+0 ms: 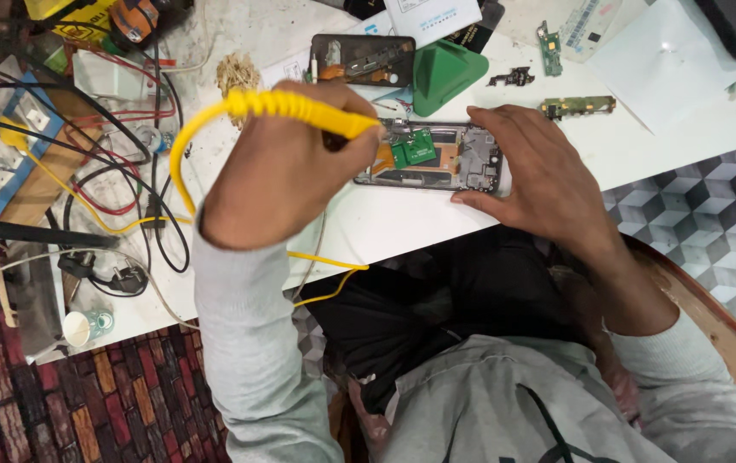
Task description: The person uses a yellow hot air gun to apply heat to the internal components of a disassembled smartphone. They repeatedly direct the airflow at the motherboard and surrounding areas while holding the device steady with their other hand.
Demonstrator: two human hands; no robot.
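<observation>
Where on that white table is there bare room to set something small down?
The front strip of the white table, between the opened phone and the table's near edge, is bare. So is the sheet of white paper at far right. The left end is crowded with tangled cables; the back edge holds circuit boards.

View: single head-worn camera, no second view to overlap.
Position: above the white table (402, 227), over the lap.
Direction: steeply downward, tilted slightly forward.
Nearness: close; left hand (286, 167) and right hand (539, 171) filling mid-frame.
Edges: patterned floor (711, 214) at right.
</observation>
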